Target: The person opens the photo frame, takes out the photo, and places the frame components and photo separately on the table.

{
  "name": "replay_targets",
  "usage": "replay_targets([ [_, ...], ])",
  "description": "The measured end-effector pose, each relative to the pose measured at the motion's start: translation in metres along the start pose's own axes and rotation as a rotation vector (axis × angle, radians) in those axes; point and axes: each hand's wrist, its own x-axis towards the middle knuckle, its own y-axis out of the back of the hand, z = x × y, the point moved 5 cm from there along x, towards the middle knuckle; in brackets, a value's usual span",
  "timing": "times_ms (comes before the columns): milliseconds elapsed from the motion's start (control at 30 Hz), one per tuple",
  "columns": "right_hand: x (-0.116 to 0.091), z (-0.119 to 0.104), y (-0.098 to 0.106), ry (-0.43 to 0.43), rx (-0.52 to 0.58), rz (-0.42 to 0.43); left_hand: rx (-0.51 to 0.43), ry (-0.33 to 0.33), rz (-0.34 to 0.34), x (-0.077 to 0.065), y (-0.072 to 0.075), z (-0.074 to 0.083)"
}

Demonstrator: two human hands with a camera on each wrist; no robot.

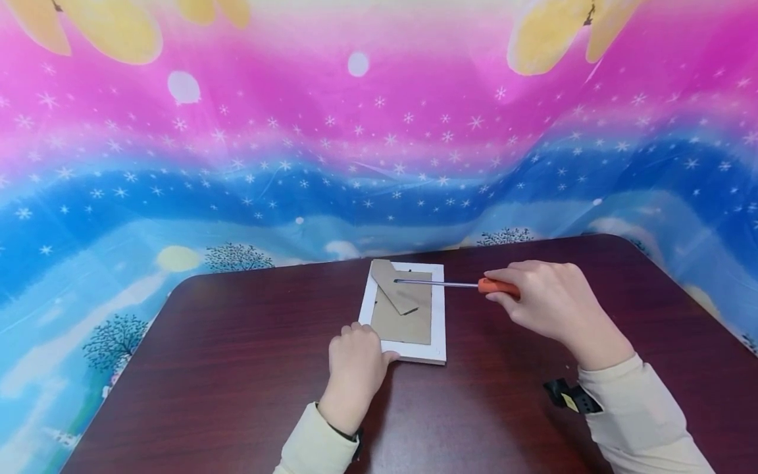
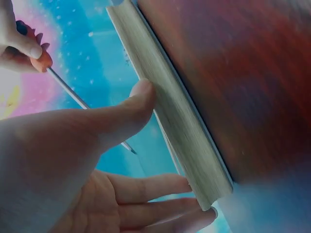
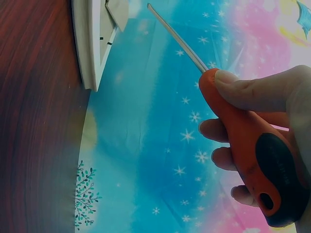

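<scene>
A white picture frame [image 1: 438, 316] lies face down on the table, showing its brown backing board [image 1: 414, 329] with a stand leg [image 1: 385, 276] slanting across it. Small dark tabs sit along the board's edges. My left hand [image 1: 355, 355] holds the frame's near left corner, the thumb [image 2: 143, 92] against its side edge. In my right hand [image 1: 545, 296] is a screwdriver [image 3: 238, 131] with an orange and black handle, gripped with the fingers wrapped round it. Its metal shaft [image 1: 444, 284] points left over the board. In the right wrist view the tip appears raised off the frame.
The dark reddish-brown table [image 1: 237, 368] has rounded far corners. Behind it hangs a colourful cloth [image 1: 296, 145] with snowflakes and trees. A black strap [image 1: 571, 396] hangs at my right wrist.
</scene>
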Motion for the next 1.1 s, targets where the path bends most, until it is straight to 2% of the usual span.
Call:
replay_targets([
  [133,0.000,0.000,0.000,0.002,0.002,0.004,-0.042,0.011,0.028,-0.002,0.003,0.003],
  [400,0.000,0.000,0.000,0.007,0.000,0.015,-0.085,0.003,0.027,-0.006,0.007,0.009],
  [700,0.000,-0.001,0.000,0.005,0.004,0.006,-0.044,-0.023,0.006,-0.007,0.010,0.013],
  [933,-0.001,-0.002,-0.002,0.013,0.022,0.003,-0.053,0.025,-0.024,0.001,0.003,-0.001],
  [1033,0.000,-0.003,-0.004,0.019,0.039,-0.001,-0.088,0.041,-0.087,0.005,-0.004,-0.011],
  [1100,0.000,-0.004,-0.006,0.025,0.047,-0.005,-0.143,0.038,-0.143,0.007,-0.009,-0.017],
])
